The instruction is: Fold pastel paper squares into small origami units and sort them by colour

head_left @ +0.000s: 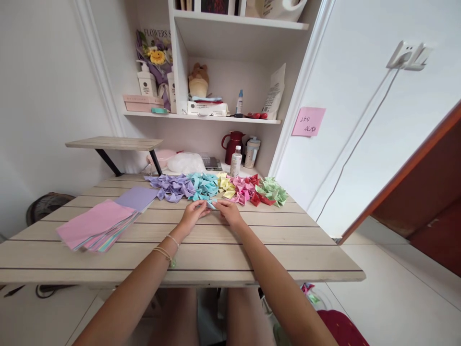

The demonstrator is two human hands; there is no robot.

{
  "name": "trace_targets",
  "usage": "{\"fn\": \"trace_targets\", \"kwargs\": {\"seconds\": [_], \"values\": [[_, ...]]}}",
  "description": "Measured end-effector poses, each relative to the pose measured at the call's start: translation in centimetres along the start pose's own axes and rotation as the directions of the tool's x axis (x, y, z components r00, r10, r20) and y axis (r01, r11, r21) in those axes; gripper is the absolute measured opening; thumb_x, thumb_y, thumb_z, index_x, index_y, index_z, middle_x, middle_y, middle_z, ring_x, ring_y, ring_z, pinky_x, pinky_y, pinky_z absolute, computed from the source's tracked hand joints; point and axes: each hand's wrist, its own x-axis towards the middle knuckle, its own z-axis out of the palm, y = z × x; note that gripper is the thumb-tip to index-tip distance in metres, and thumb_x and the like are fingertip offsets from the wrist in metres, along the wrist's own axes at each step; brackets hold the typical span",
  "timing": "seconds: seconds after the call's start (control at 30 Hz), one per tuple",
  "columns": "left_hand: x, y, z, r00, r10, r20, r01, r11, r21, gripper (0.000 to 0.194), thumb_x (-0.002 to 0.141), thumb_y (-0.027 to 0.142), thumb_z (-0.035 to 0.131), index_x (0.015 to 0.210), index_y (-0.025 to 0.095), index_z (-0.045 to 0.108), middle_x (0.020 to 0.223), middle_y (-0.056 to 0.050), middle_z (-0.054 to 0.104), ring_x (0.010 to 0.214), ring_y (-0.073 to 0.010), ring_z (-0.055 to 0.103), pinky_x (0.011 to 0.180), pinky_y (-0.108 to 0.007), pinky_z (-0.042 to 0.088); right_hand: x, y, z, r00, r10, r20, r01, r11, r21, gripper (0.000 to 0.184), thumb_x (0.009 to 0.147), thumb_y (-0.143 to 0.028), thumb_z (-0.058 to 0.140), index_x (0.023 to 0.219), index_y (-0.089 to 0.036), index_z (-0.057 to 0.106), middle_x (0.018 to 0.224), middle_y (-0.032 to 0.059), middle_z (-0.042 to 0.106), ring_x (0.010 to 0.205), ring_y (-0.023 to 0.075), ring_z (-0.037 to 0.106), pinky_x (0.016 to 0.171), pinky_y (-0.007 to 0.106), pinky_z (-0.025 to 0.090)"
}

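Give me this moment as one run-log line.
left hand: pinching blue paper piece | right hand: pinching same piece | beyond hands: multicoloured folded papers | table's left side: fanned paper sheets

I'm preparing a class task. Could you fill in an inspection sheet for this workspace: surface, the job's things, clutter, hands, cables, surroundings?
Surface: wood-look table with dark lines across it.
Job's things: fanned paper sheets at the left; folded paper pieces in purple, blue, yellow, pink, red and green, mostly grouped by colour.
Clutter: bottle, red jug and tumbler behind the folded pieces.
Hands: left hand and right hand both hold a small blue paper.
Cables: white cable hangs from a wall socket.
Surroundings: loaded white shelves; pink note on the wall.
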Motion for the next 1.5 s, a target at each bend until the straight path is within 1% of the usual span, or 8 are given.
{"fn": "trace_targets", "kwargs": {"seconds": [0.17, 0.3, 0.47, 0.67, 1.0, 1.23, 1.33, 1.5], "values": [[0.06, -0.11, 0.03, 0.999, -0.011, 0.030, 0.007, 0.992, 0.125, 0.037, 0.062, 0.041, 0.071, 0.085, 0.011, 0.064, 0.060, 0.000, 0.059, 0.052, -0.0096, 0.055, 0.051, -0.022, 0.050, 0.12, 0.16, -0.21, 0.988, -0.135, -0.078, 0.118, 0.974, -0.192, 0.031, 0.066, -0.048, 0.062, 0.070, -0.018, 0.069, 0.053, -0.0023, 0.050, 0.052, 0.0106, 0.039, 0.049, 0.022, 0.031], [-0.14, -0.07, 0.22, 0.999, -0.024, 0.045, 0.020, 0.996, 0.083, 0.038, 0.058, 0.035, 0.075, 0.086, 0.011, 0.064, 0.071, -0.003, 0.064, 0.061, -0.0113, 0.060, 0.062, -0.026, 0.053, 0.14, 0.27, -0.22, 0.981, -0.183, -0.068, 0.163, 0.960, -0.226, 0.028, 0.068, -0.044, 0.061, 0.075, -0.018, 0.071, 0.066, 0.0010, 0.062, 0.061, 0.0135, 0.048, 0.056, 0.024, 0.037], [-0.11, -0.04, 0.17, 0.999, 0.006, 0.038, -0.008, 0.999, 0.048, 0.036, 0.057, 0.030, 0.076, 0.085, 0.011, 0.064, 0.073, -0.003, 0.065, 0.068, -0.0130, 0.062, 0.071, -0.030, 0.052, 0.17, 0.00, -0.33, 0.979, -0.196, -0.053, 0.179, 0.958, -0.223, 0.028, 0.068, -0.044, 0.062, 0.074, -0.019, 0.072, 0.071, 0.0031, 0.063, 0.072, 0.0162, 0.053, 0.060, 0.025, 0.041], [0.34, -0.25, -0.32, 0.993, 0.118, 0.017, -0.120, 0.977, 0.175, 0.033, 0.058, 0.027, 0.074, 0.085, 0.012, 0.063, 0.079, -0.005, 0.066, 0.072, -0.0147, 0.062, 0.073, -0.030, 0.050, -0.21, -0.51, -0.07, 1.000, -0.002, 0.016, 0.000, 0.995, 0.103, 0.030, 0.064, -0.047, 0.066, 0.076, -0.019, 0.071, 0.085, 0.0038, 0.064, 0.075, 0.0163, 0.056, 0.055, 0.024, 0.044], [0.09, -0.36, -0.24, 0.984, 0.169, 0.061, -0.180, 0.941, 0.286, 0.023, 0.060, 0.027, 0.071, 0.076, 0.014, 0.060, 0.074, -0.003, 0.065, 0.073, -0.0165, 0.061, 0.072, -0.030, 0.048, -0.17, 0.21, -0.01, 0.969, 0.226, 0.098, -0.246, 0.883, 0.400, 0.024, 0.063, -0.037, 0.071, 0.075, -0.017, 0.066, 0.075, 0.0009, 0.062, 0.067, 0.0100, 0.054, 0.059, 0.020, 0.045], [-0.12, -0.03, -0.12, 0.965, 0.253, 0.073, -0.263, 0.915, 0.306, 0.019, 0.062, 0.026, 0.070, 0.074, 0.014, 0.062, 0.074, -0.003, 0.065, 0.071, -0.0162, 0.061, 0.071, -0.029, 0.049, -0.14, 0.32, -0.27, 0.928, 0.304, 0.216, -0.372, 0.792, 0.485, 0.022, 0.069, -0.029, 0.068, 0.090, -0.022, 0.064, 0.088, -0.0003, 0.064, 0.067, 0.0074, 0.058, 0.069, 0.021, 0.051], [-0.15, -0.02, -0.23, 0.945, 0.319, 0.077, -0.326, 0.885, 0.334, 0.017, 0.063, 0.027, 0.070, 0.073, 0.015, 0.063, 0.075, -0.004, 0.065, 0.073, -0.0169, 0.061, 0.072, -0.029, 0.049, -0.24, 0.22, -0.35, 0.921, 0.313, 0.234, -0.390, 0.776, 0.497, 0.022, 0.067, -0.030, 0.071, 0.085, -0.020, 0.064, 0.087, 0.0003, 0.064, 0.072, 0.0095, 0.060, 0.072, 0.023, 0.052], [0.10, -0.21, -0.50, 0.911, 0.403, 0.082, -0.405, 0.846, 0.345, 0.014, 0.065, 0.026, 0.069, 0.072, 0.016, 0.065, 0.080, -0.005, 0.063, 0.079, -0.0174, 0.060, 0.073, -0.030, 0.050, -0.33, 0.34, -0.16, 0.952, 0.300, 0.060, -0.297, 0.855, 0.426, 0.022, 0.064, -0.034, 0.074, 0.078, -0.021, 0.064, 0.079, -0.0007, 0.064, 0.064, 0.0093, 0.060, 0.061, 0.022, 0.054]]}}
